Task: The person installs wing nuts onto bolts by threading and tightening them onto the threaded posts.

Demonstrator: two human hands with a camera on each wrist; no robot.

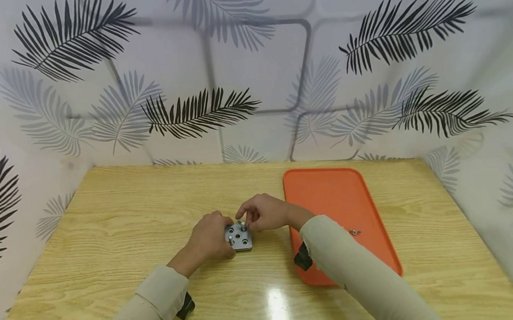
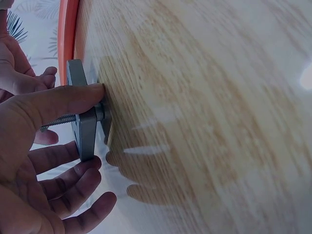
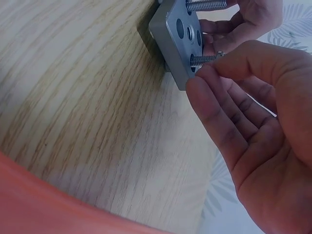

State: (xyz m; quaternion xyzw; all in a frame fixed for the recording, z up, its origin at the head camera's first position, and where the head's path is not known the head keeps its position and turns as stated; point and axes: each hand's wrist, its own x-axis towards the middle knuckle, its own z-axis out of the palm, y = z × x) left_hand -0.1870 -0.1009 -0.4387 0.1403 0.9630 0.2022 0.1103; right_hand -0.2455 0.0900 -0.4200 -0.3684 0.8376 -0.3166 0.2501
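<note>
A small grey metal block with several round holes sits low over the wooden table. My left hand grips it by its left side, the thumb on one edge and the fingers around the opposite one. Two threaded bolts stand up from its face: one near the left hand, the other at the corner beside the right hand. My right hand pinches the end of that corner bolt between its fingertips, which partly hide it in the right wrist view.
An orange tray lies to the right, under the right forearm. Small metal pieces rest in it. The wooden table reaches back to a wall covered in leaf-patterned paper.
</note>
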